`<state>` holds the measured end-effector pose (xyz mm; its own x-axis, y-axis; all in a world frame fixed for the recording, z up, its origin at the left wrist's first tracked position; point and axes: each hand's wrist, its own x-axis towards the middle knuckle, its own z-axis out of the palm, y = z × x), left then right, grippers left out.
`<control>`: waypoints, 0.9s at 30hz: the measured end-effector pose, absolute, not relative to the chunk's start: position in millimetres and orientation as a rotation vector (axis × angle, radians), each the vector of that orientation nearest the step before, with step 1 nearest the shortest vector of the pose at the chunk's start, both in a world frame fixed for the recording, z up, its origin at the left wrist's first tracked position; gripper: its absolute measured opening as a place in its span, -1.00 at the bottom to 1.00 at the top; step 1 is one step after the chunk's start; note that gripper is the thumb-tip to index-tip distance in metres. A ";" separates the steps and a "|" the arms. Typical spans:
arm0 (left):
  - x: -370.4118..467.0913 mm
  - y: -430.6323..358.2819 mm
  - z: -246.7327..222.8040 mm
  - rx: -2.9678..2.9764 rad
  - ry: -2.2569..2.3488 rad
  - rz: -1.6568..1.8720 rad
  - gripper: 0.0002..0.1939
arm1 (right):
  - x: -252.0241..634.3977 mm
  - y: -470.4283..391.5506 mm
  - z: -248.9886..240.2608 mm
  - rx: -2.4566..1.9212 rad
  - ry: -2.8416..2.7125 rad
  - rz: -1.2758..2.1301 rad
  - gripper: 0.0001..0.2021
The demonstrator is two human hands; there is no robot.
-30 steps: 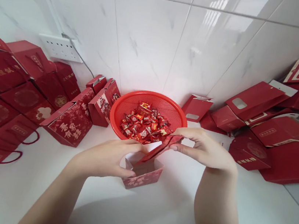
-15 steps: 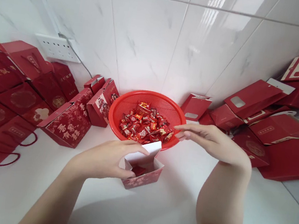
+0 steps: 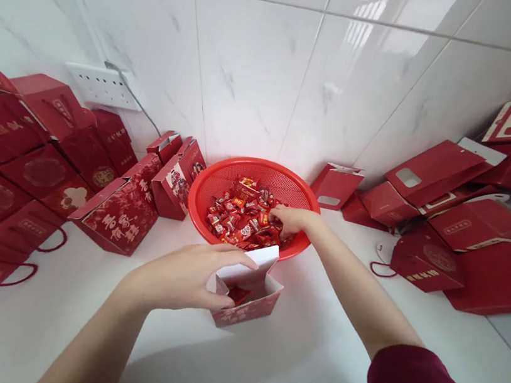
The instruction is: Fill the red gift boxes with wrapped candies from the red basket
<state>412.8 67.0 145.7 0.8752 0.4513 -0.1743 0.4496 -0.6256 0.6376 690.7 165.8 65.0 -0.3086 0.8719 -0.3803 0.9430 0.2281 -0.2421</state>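
An open red gift box point(image 3: 253, 310) with raised white-lined flaps stands in front of the basket, a red packet point(image 3: 239, 295) inside it. My left hand point(image 3: 196, 275) grips the box's left side, thumb at the near edge and fingers behind the flap. Behind it, a red mesh basket point(image 3: 220, 172) holds many red wrapped candies point(image 3: 245, 212). Inside the basket's right part is my right hand point(image 3: 287, 219), its fingers curled down among the candies; what they hold, if anything, is hidden.
Stacked red boxes point(image 3: 35, 170) fill the left side, with a patterned box point(image 3: 119, 217) nearer the basket. More red boxes and bags point(image 3: 439, 173) are piled at the right. A wall socket point(image 3: 101, 86) with a cable is on the tiled wall point(image 3: 255, 58).
My right hand has moved left and down from the basket's right rim into the candies, and its fingers have curled. My left hand still holds the box. The view has shifted slightly.
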 end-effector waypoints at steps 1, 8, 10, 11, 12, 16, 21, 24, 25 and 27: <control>412.7 67.2 145.5 2.330 0.642 -0.001 -0.62 | 691.8 168.8 57.9 1.738 2.319 -0.647 -0.48; 412.6 67.9 144.2 2.345 0.651 -0.004 -0.55 | 700.0 169.9 51.3 1.775 2.490 -0.674 -0.81; 412.5 67.4 144.1 2.348 0.650 -0.002 -0.55 | 698.8 167.3 54.4 1.796 2.551 -0.662 -0.80; 412.5 67.2 144.1 2.349 0.649 0.002 -0.56 | 698.1 165.8 55.9 1.803 2.574 -0.654 -0.81; 412.4 67.0 144.0 2.349 0.648 0.005 -0.57 | 697.5 164.3 57.3 1.814 2.589 -0.643 -0.82; 412.9 66.6 144.5 2.344 0.650 0.011 -0.61 | 693.0 157.9 64.8 2.006 2.547 -0.465 -0.78; 413.7 67.1 145.5 2.332 0.636 -0.010 -0.62 | 660.9 147.7 83.9 2.087 2.590 -0.252 -0.67; 412.9 66.9 144.7 2.333 0.652 -0.004 -0.61 | 626.0 144.3 90.5 1.667 2.834 -0.419 -0.79; 412.6 66.8 144.4 2.336 0.661 0.001 -0.60 | 614.5 144.7 89.7 1.449 2.911 -0.507 -0.79; 411.8 66.5 143.8 2.339 0.674 0.007 -0.59 | 595.3 148.5 83.4 1.068 2.958 -0.593 -0.70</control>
